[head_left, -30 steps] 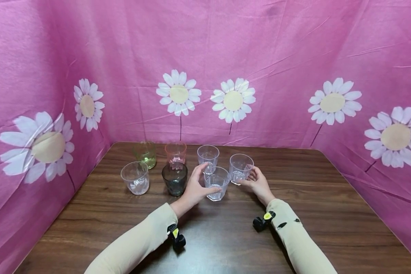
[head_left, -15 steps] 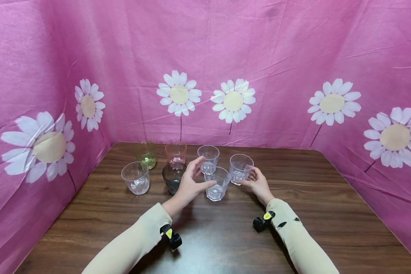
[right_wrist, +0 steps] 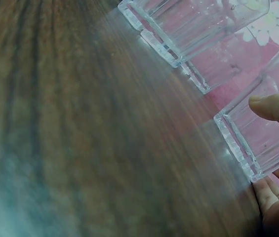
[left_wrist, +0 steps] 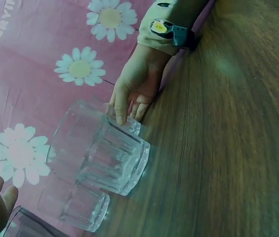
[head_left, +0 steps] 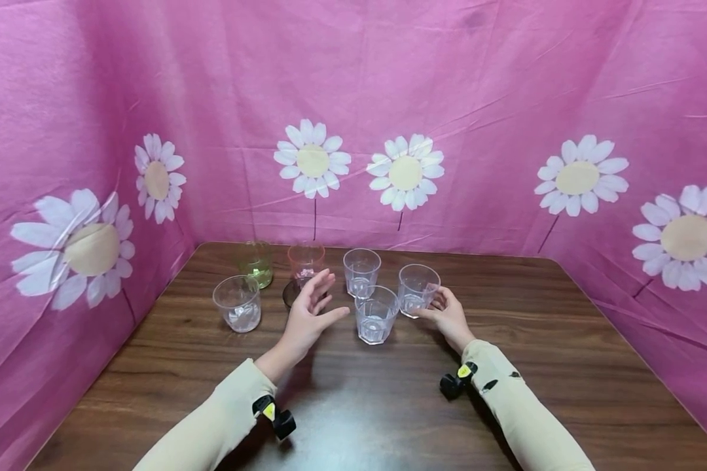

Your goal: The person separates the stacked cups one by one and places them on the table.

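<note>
Withdrawn from the front clear glass (head_left: 376,320), my left hand (head_left: 306,314) hovers released, while my right hand (head_left: 448,314) grasps the right clear glass (head_left: 416,290).

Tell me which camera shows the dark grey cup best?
The head view: the dark grey cup stands on the table, though the open left hand covers most of it. The left wrist view catches only its rim at the bottom edge. The right wrist view misses it.

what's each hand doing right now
Left hand: open, holding nothing, near the dark cup.
Right hand: fingers round the clear cup.
</note>
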Demonstrator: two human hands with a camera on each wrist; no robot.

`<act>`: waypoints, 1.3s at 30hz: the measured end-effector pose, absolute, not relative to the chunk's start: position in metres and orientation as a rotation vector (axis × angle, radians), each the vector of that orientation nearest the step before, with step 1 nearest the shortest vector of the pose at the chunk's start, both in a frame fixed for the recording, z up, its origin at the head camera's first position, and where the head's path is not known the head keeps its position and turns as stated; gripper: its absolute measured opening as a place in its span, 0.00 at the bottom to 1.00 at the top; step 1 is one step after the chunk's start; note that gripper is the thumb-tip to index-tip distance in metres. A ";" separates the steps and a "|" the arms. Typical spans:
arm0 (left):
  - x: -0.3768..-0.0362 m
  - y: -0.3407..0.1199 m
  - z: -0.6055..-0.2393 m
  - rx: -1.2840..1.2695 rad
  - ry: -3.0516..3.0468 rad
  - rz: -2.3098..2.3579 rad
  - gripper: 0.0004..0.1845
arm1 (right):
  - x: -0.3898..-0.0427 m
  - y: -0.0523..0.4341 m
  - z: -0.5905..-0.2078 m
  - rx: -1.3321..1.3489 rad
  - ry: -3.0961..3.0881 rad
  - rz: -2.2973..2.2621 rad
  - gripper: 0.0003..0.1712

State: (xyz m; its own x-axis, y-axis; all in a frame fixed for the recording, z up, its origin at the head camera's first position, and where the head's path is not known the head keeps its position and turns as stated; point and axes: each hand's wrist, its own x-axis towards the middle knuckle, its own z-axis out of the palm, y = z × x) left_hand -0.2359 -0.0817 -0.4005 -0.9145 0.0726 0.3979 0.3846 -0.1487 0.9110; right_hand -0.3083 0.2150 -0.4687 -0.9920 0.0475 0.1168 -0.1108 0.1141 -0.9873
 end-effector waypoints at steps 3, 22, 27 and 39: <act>-0.232 -0.086 -0.401 -0.505 -1.863 -2.203 0.41 | -0.308 0.216 -0.470 0.063 -2.255 1.996 0.39; -0.208 -0.105 -0.409 -0.458 -1.802 -2.295 0.39 | -0.328 0.234 -0.458 -0.015 -2.245 1.956 0.41; -0.202 -0.108 -0.413 -0.471 -1.797 -2.311 0.38 | -0.338 0.238 -0.454 -0.044 -2.259 1.914 0.41; -0.185 -0.108 -0.418 -0.516 -1.832 -2.345 0.39 | -0.355 0.240 -0.452 -0.126 -2.233 1.869 0.43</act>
